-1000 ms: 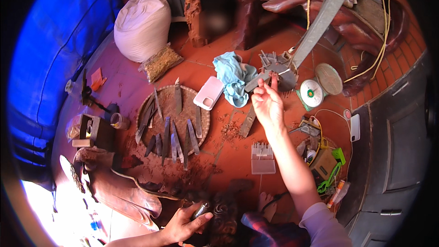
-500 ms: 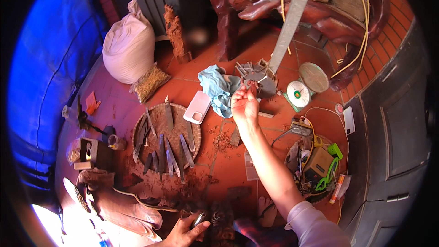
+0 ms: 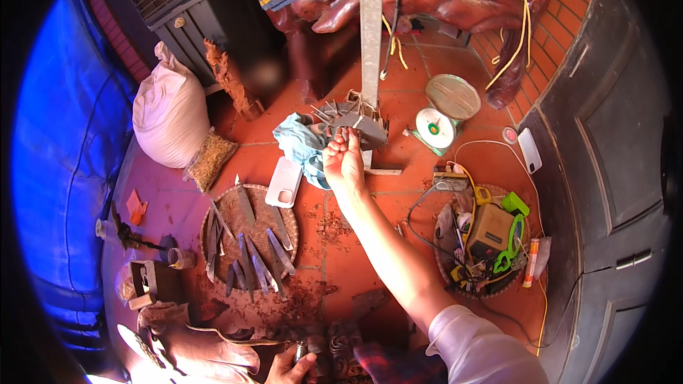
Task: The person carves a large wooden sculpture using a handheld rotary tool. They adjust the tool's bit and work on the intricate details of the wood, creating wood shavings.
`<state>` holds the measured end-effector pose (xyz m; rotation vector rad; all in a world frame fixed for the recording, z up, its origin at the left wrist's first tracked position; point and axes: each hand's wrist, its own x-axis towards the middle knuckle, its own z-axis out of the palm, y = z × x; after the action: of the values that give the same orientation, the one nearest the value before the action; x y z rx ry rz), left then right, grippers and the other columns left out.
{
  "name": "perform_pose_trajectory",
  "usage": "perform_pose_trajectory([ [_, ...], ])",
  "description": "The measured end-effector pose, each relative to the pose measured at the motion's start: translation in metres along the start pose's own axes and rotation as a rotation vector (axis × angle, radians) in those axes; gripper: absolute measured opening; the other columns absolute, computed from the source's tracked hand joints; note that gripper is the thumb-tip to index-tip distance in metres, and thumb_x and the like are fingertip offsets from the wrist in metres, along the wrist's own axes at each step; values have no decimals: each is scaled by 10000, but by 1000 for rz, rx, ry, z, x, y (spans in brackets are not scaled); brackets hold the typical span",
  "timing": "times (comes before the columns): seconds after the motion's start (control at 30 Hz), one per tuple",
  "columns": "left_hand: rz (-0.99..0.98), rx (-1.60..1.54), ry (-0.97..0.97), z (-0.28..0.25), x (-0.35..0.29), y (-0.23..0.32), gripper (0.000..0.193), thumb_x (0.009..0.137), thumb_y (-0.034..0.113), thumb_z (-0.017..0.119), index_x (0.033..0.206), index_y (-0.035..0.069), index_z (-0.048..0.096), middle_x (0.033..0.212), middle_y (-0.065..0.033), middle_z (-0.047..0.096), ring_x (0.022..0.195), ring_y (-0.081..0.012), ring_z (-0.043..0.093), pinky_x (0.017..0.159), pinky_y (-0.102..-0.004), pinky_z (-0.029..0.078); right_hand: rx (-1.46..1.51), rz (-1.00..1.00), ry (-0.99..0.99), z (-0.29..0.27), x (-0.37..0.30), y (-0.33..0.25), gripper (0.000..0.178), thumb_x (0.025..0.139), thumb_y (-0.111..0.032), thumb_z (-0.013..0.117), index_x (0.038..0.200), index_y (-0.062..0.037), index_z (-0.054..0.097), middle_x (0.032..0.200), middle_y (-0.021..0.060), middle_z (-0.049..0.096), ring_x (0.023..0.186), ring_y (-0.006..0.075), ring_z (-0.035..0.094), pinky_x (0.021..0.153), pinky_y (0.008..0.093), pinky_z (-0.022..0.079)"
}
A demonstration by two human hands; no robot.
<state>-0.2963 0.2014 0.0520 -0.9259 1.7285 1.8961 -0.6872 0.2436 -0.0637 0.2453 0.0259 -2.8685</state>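
Note:
My right hand (image 3: 344, 162) reaches out to a dark round holder (image 3: 361, 126) at the foot of an upright metal post (image 3: 371, 35). Its palm faces up and its fingers are curled at the holder's near edge; what they grip, if anything, is too small to make out. Thin rods or tools stick out of the holder. Beside that hand lies a crumpled light blue cloth (image 3: 302, 144). At the bottom edge my left hand (image 3: 288, 368) is closed around a short, dark, shiny cylinder (image 3: 301, 350), next to dark carved wood (image 3: 341, 341).
Several flat blades lie on a round woven tray (image 3: 231, 224), a pale phone case (image 3: 283, 181) at its edge. Right of my arm are a dial scale (image 3: 435, 128) and a basket (image 3: 445, 270) of cables and tools. A white sack (image 3: 171, 110) stands far left. Shavings litter the tiled floor.
The whole view has shifted, so most floor things sit further left. My right hand stays at the round holder, its fingers more curled. My left hand shows lower in the picture, still holding the cylinder.

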Motion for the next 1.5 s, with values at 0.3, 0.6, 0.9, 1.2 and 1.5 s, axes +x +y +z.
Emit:
perform_pose_trajectory([
  [0.3,29,-29,-14,-1,5,-14,192,937,206,544,1053,55,576,609,7,537,480,-82,483,420,-215,365,-81,4,11,-9,3,0,73,941,-145,510,953,-95,563,643,-49,442,487,47,346,414,197,275],
  [0.6,18,47,-24,2,5,-3,208,942,240,537,1005,49,589,622,-4,554,505,-80,485,459,-217,385,-332,-29,3,-6,-1,-8,123,947,-169,517,932,-55,561,634,-49,435,497,39,355,424,181,272],
  [0.9,15,47,-65,8,6,8,203,938,256,542,954,55,571,647,-8,571,531,-86,500,490,-217,401,-106,127,-101,-19,9,-13,100,951,-165,506,925,-83,560,641,-45,433,515,54,370,453,206,306],
  [1.2,-7,1,-74,7,9,2,242,922,266,575,1027,49,562,653,-9,567,553,-86,517,510,-223,430,-21,140,-14,-13,-2,-24,153,972,-128,433,888,-29,514,610,-38,407,492,48,373,438,185,325],
  [1.5,-13,10,-51,4,5,2,264,913,265,594,1068,52,573,652,7,552,544,-82,510,502,-215,418,-414,325,-136,-57,-81,34,138,944,-154,474,867,-48,517,751,45,596,634,113,567,576,249,471],
])
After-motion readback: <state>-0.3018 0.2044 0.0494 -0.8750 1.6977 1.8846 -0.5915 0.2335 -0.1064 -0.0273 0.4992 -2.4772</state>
